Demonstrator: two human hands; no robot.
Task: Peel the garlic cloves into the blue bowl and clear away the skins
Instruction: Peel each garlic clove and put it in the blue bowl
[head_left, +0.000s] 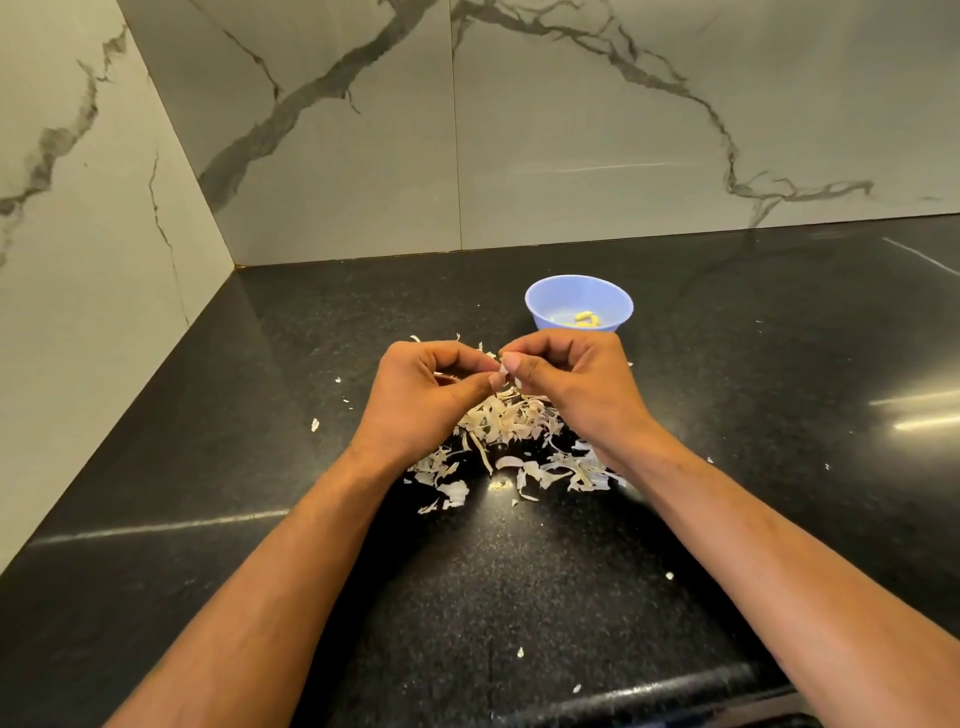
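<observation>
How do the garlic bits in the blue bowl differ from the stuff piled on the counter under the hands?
The cloves are yellowish, plump and smooth; the skins are whitish, thin, curled flakes. The cloves are few and sit gathered inside the blue bowl; the skins are many, heaped and scattered loose on the black counter. The cloves lie beyond the hands; the skins lie beneath them. Both come from the garlic.

Black speckled counter w/ glossy light streaks. White marble-look walls, grey veins, meet in a corner far left of the fingers.
</observation>
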